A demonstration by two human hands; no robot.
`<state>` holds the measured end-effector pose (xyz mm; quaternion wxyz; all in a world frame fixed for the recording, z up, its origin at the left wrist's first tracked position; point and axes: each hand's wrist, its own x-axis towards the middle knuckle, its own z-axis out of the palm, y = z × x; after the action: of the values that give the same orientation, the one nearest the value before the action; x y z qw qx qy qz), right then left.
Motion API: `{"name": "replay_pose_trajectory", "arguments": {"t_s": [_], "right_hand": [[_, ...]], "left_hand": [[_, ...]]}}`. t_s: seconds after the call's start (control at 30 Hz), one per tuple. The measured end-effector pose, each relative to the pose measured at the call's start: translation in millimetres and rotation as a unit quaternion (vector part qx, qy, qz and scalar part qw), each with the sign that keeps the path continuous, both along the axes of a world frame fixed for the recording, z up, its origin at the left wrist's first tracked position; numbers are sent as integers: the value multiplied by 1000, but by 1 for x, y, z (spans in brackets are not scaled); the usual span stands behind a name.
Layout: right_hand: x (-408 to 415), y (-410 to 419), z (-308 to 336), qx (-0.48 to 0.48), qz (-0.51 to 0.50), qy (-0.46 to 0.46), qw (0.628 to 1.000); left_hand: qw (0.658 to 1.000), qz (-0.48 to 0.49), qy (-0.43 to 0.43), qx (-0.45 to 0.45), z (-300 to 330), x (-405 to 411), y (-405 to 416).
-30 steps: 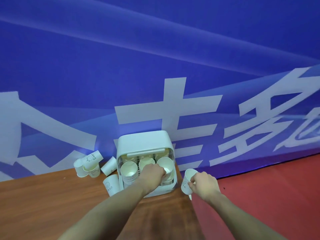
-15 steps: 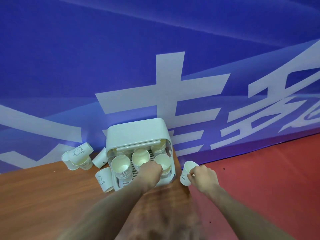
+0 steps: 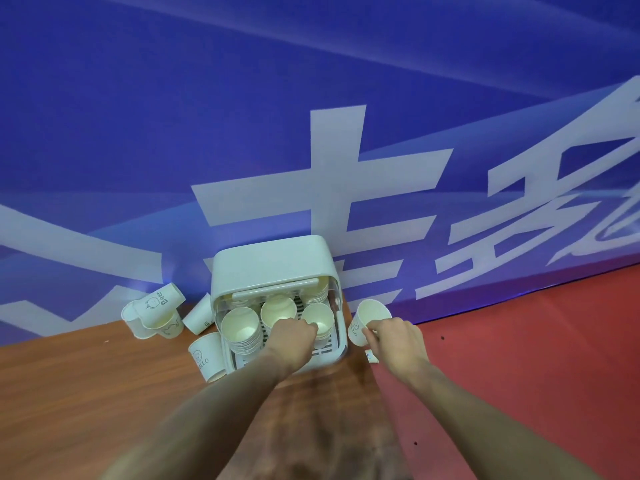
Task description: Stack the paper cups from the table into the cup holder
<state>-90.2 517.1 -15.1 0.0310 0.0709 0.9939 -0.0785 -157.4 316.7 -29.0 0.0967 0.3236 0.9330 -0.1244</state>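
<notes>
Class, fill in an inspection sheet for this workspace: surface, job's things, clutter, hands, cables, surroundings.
Surface: wooden table.
Job's things: white cup holder, open at the front, with cup stacks inside; loose cups lie and stand on the table to its left.
Clutter: small white scrap by the holder's right corner.
Hands: left hand at the front stacks, grip hidden; right hand pinches a cup beside the holder.
Cables: nothing seen.
Surroundings: blue banner, red floor.
</notes>
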Motion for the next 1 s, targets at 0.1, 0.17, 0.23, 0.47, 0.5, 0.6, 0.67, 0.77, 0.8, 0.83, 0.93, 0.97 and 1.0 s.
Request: {"name": "replay_pose_trajectory", "arguments": {"t_s": [0.1,0.17,0.23,0.47,0.5,0.6,0.67,0.77,0.8,0.83,0.93,0.97,1.0], "right_hand": [[2,-10,13,-4,29,50,998],[4,-20,21,-1,59,73,996],[4,-28,25,8,89,99,991],[-3,-57,24,102,165,83,977],[-6,-59,22,108,165,68,978],[-13,-63,10,124,172,30,977],[-20,-64,1,122,180,12,976],[-27,-69,-1,143,178,-4,974],[-29,-70,-1,150,186,-20,971],[-30,-71,-3,149,201,-24,968],[-35,-72,-9,158,189,-71,967],[-37,-73,-10,158,181,-85,967],[-39,-74,-13,153,175,-96,968]], "left_hand": [[999,-16,12,33,6,5,-7],[998,-18,4,59,10,8,-14],[997,-18,-15,69,11,10,-22],[995,6,-79,62,13,11,-56],[994,12,-83,66,13,10,-60],[992,21,-94,75,14,10,-72],[990,26,-104,86,15,7,-79],[986,34,-126,104,12,3,-83],[985,34,-132,107,10,3,-83],[984,33,-136,110,8,2,-83],[982,28,-150,111,2,2,-79],[981,26,-158,107,0,2,-78],[980,23,-167,103,-1,1,-77]]}}
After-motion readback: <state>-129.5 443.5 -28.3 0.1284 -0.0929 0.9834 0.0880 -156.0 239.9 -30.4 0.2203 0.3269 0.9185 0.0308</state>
